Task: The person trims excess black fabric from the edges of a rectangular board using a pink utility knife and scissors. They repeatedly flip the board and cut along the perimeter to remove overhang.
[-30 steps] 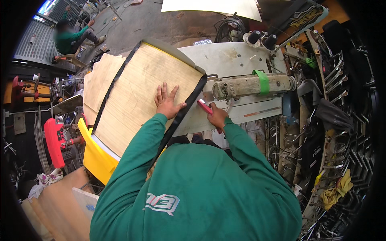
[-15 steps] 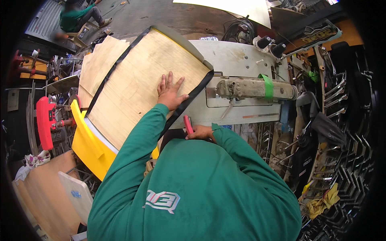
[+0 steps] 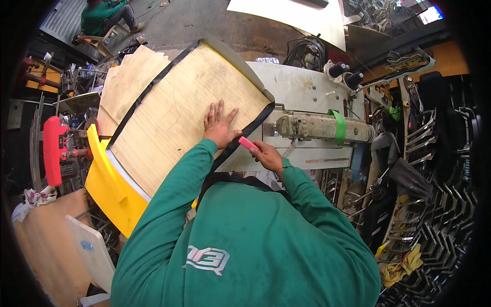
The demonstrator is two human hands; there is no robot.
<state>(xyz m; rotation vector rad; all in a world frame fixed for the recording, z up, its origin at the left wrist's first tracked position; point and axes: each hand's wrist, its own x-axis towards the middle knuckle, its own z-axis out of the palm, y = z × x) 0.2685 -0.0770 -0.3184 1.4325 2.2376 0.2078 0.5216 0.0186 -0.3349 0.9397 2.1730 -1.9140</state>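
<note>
My left hand (image 3: 221, 124) lies flat with fingers spread on a light wooden panel (image 3: 174, 117), near its right edge. Black fabric strips (image 3: 254, 117) run along the panel's left and right edges. My right hand (image 3: 268, 155) grips a small pink hand tool (image 3: 248, 144), whose exact kind I cannot make out. The tool's far end meets the black strip close to my left thumb. Yellow sheet material (image 3: 110, 179) sticks out from under the panel's near left side, and a grey flap (image 3: 240, 66) edges its far side.
Right of the panel, a sewing machine (image 3: 322, 127) wrapped with green tape stands on a pale worktable (image 3: 302, 77). Thread cones (image 3: 353, 78) stand behind it. Many bent metal bars (image 3: 445, 204) hang at far right. A red machine (image 3: 53, 151) is at left; a person (image 3: 99, 18) sits far left.
My right hand has risen from beside my body to the panel's right edge, bringing the pink tool against the black strip. My left hand stays flat on the panel, slightly shifted.
</note>
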